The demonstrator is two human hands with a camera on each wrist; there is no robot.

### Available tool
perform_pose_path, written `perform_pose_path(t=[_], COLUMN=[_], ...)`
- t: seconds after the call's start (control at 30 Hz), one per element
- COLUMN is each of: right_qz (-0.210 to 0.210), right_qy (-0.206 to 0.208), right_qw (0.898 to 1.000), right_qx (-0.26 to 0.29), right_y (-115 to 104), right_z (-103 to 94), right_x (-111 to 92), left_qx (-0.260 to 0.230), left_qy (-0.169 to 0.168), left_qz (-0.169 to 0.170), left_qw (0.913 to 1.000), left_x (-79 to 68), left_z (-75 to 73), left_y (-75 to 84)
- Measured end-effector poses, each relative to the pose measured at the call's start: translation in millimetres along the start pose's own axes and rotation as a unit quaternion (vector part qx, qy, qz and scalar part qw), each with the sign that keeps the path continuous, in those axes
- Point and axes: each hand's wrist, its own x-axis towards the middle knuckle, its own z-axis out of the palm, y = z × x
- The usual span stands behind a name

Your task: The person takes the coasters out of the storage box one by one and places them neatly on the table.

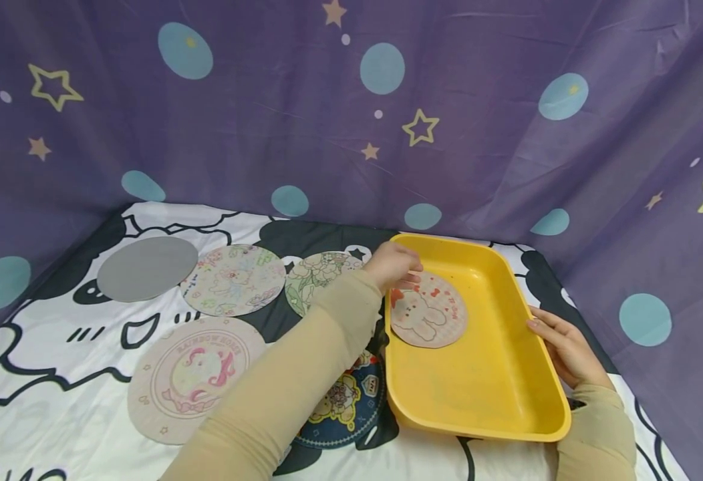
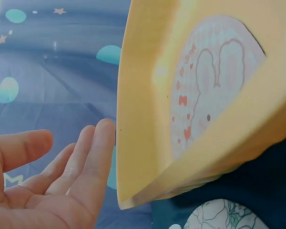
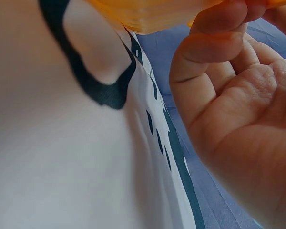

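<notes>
A yellow plastic tray (image 1: 478,394) with raised walls stands on the cloth at the right. Inside it, against the left wall, lies a pink round mat (image 1: 430,314) with a bunny print. Over the tray's far left corner is my left hand (image 1: 395,266), just above the mat in the head view. The left wrist view shows its fingers (image 2: 97,152) extended beside the tray wall, holding nothing. At the right wall, my right hand (image 1: 568,347) grips the rim. The right wrist view has its curled fingers (image 3: 209,52) against the yellow edge.
Left of the tray lie several round mats: a grey one (image 1: 147,269), a floral one (image 1: 234,280), a green-patterned one (image 1: 315,274), a pink horse one (image 1: 198,381) and a dark blue one (image 1: 351,407), partly behind my left sleeve. A purple curtain (image 1: 303,120) hangs behind.
</notes>
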Motion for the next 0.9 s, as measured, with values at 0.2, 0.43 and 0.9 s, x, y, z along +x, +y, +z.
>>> perform_pose_path(t=[0.2,0.43,0.9], right_qz=[0.006,0.001,0.000], right_qy=[0.005,0.002,-0.004], right_qw=[1.000,1.000,1.000], right_qx=[0.002,0.000,0.013], right_y=[-0.1,0.5,-0.7], right_z=[0.1,0.1,0.2], right_x=[-0.1,-0.1,-0.1], left_qx=[-0.009,-0.012,0.010], left_qy=[0.009,-0.006,0.061], left_qz=[-0.005,-0.016,0.021], left_qw=[0.9999,0.9998,0.9979], left_x=[1.3,1.8,8.7], left_z=[7.8,17.6,25.5], left_y=[-6.3,-10.3,-6.2])
